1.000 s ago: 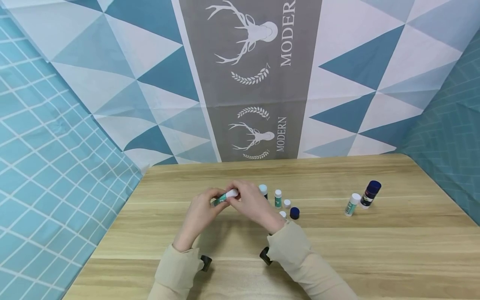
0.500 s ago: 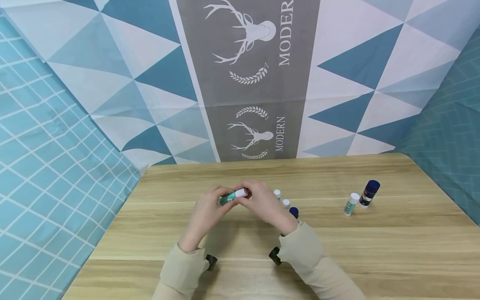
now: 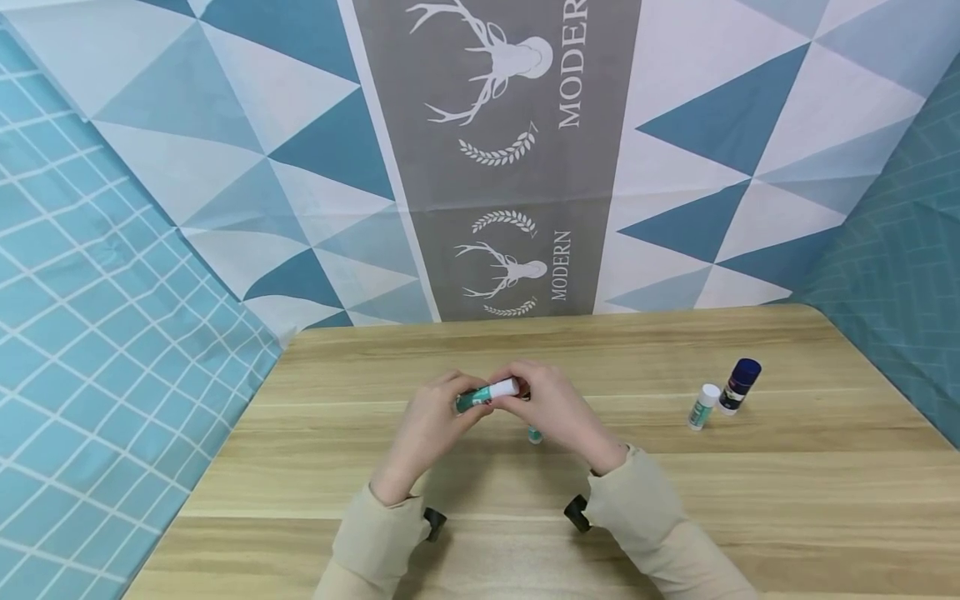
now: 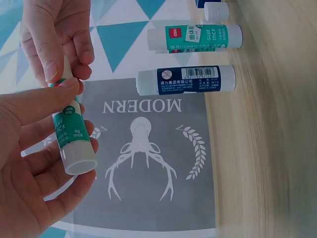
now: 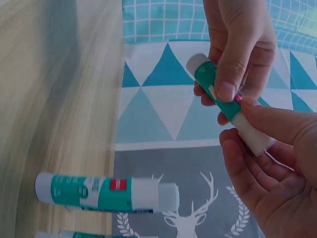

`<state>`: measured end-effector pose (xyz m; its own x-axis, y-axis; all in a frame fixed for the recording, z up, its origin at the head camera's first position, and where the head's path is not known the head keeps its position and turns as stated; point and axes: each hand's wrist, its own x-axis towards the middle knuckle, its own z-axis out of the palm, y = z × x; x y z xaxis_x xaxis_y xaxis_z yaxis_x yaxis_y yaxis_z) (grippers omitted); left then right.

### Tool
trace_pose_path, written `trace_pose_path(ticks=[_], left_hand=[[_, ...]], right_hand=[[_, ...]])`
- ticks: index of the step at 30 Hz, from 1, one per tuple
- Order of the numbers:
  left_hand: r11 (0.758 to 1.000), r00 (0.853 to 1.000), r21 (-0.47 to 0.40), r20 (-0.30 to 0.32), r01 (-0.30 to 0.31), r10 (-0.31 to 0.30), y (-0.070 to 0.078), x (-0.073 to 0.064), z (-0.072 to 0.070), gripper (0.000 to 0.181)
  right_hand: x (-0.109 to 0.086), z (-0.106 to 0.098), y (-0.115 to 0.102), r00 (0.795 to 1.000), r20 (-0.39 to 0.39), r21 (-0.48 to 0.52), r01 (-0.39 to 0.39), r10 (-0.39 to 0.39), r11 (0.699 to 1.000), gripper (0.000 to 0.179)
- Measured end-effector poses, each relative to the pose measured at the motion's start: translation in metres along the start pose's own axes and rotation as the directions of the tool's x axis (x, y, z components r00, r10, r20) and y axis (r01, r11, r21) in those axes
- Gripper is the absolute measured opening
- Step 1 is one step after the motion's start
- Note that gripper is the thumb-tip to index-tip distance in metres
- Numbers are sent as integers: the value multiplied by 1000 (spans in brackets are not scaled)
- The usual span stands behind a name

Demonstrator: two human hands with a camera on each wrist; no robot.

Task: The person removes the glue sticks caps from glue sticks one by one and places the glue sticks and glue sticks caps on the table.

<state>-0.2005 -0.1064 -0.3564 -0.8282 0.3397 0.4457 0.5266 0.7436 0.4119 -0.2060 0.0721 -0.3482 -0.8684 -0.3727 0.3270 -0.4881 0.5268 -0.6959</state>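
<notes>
A green glue stick (image 3: 475, 398) is held above the table between both hands. My left hand (image 3: 435, 421) grips its green body, which slants in the left wrist view. My right hand (image 3: 558, 408) pinches its white cap (image 5: 253, 135) between thumb and fingers. Cap and body meet end to end in the right wrist view. Below the hands, another green glue stick (image 4: 203, 38) and a navy glue stick (image 4: 188, 80) stand on the table without caps. A loose white cap (image 4: 216, 11) is beside them; the right hand hides most of this group in the head view.
To the right on the wooden table (image 3: 787, 500) stand a green glue stick with a white cap (image 3: 702, 407) and a navy-capped glue stick (image 3: 740, 386), side by side. A patterned cloth (image 3: 675, 167) hangs behind the table's back edge.
Both hands have shifted to the right together with the glue stick, which lies flatter in the head view. The right hand and forearm now cover the caps and most of the standing sticks.
</notes>
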Motion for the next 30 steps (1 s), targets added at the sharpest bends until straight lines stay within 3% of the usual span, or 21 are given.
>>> trace_pose_path(ticks=[6, 14, 23, 30], left_hand=[[1000, 1000, 7, 7, -28, 28, 3, 2, 6, 22], [999, 999, -45, 33, -28, 29, 3, 3, 12, 21], [998, 999, -56, 47, 13, -10, 2, 2, 19, 23], [980, 994, -181, 86, 86, -71, -4, 4, 26, 20]], right_hand=[[-3, -5, 7, 1000, -9, -16, 11, -11, 1000, 14], [-13, -15, 12, 999, -32, 41, -37, 38, 998, 17], [-20, -22, 32, 989, -71, 42, -127, 130, 991, 21], [-23, -43, 47, 979, -92, -30, -183, 179, 983, 23]])
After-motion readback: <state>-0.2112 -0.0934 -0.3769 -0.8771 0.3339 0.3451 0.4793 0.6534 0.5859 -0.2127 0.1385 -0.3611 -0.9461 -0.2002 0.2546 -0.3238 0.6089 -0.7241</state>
